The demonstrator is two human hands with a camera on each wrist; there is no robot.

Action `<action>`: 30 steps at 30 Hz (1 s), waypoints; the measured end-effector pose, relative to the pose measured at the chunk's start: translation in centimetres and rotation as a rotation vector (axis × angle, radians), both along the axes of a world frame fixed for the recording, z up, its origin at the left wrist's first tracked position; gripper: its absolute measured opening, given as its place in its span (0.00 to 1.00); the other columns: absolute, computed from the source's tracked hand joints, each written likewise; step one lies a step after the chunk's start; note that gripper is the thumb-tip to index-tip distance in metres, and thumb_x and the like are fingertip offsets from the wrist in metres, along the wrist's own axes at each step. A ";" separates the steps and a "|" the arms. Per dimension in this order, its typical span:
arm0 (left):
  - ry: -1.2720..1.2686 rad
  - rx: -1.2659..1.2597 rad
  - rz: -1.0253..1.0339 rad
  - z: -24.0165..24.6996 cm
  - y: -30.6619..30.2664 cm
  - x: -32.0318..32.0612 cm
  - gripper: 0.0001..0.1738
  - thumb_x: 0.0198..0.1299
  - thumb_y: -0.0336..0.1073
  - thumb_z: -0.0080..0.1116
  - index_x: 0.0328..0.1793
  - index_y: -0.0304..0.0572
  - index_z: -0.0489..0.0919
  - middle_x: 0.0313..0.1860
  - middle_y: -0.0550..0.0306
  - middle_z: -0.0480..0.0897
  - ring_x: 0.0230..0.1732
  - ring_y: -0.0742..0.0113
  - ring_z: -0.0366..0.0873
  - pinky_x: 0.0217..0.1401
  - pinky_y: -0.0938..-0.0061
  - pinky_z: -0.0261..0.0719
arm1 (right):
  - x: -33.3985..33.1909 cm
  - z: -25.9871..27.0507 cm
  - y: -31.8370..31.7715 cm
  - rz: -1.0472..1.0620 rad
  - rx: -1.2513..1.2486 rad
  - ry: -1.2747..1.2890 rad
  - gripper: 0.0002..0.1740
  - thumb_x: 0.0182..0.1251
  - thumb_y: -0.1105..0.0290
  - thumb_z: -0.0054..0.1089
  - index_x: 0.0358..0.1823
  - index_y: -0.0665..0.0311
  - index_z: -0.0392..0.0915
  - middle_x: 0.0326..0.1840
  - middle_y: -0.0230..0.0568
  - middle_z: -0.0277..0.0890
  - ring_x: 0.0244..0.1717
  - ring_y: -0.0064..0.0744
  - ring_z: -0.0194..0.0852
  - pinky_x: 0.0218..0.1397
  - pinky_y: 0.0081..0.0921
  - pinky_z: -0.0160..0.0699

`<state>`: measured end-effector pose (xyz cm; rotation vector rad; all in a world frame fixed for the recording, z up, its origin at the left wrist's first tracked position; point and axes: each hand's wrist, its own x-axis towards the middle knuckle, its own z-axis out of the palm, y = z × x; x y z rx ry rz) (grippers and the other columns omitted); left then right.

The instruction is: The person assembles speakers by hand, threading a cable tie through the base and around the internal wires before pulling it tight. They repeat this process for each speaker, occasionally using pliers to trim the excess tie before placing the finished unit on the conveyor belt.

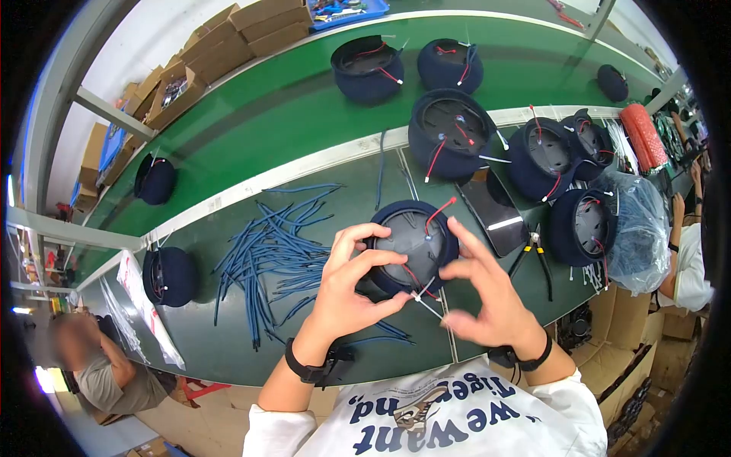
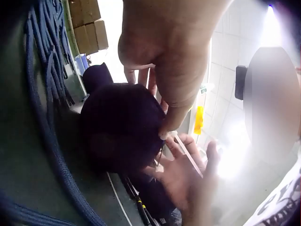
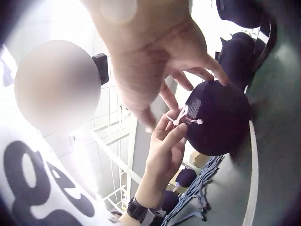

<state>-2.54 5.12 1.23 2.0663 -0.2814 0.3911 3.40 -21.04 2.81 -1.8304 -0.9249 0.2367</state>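
A round navy cover point(image 1: 403, 232) with a dark inner shell and red wires lies between both hands, its hollow side up. My left hand point(image 1: 343, 286) has its fingers curled over the left rim, and its thumb pinches the near edge beside a white cable tie point(image 1: 430, 306). On the other side, my right hand point(image 1: 491, 293) touches the rim with its fingertips, thumb spread away from the tie. The right wrist view has the left fingers point(image 3: 173, 134) close to the tie's head and the cover's outside point(image 3: 221, 117). In the left wrist view the tie point(image 2: 188, 154) sticks out past the thumb.
Blue cords point(image 1: 263, 259) are heaped on the left of the dark table. To the right are a black tablet point(image 1: 495, 217), yellow-and-black pliers point(image 1: 535, 244), more navy covers point(image 1: 541, 156) and a plastic bag point(image 1: 636, 228). Other covers stand on the green surface point(image 1: 266, 129) behind.
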 end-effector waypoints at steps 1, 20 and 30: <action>-0.037 0.042 0.006 -0.1 -0.2 0.0 0.30 0.38 0.29 0.84 0.53 0.51 0.90 0.67 0.52 0.80 0.67 0.45 0.76 0.66 0.55 0.78 | -0.6 0.5 0.3 0.012 -0.047 -0.078 0.30 0.56 0.56 0.87 0.54 0.59 0.81 0.89 0.67 0.54 0.87 0.80 0.52 0.86 0.58 0.60; -0.381 0.358 -0.166 -2.3 -1.4 0.6 0.22 0.46 0.33 0.85 0.51 0.53 0.92 0.52 0.60 0.84 0.58 0.57 0.83 0.67 0.52 0.76 | -1.3 -0.6 0.3 -0.112 -0.037 -0.186 0.09 0.62 0.76 0.75 0.36 0.64 0.80 0.73 0.52 0.81 0.74 0.62 0.80 0.72 0.45 0.84; -0.137 -0.142 0.285 -1.0 0.5 1.8 0.17 0.51 0.33 0.77 0.48 0.40 0.87 0.57 0.51 0.81 0.56 0.56 0.79 0.58 0.61 0.78 | 1.6 -1.5 -1.9 -0.136 0.150 0.278 0.10 0.73 0.68 0.70 0.46 0.67 0.82 0.73 0.54 0.81 0.73 0.49 0.80 0.75 0.43 0.75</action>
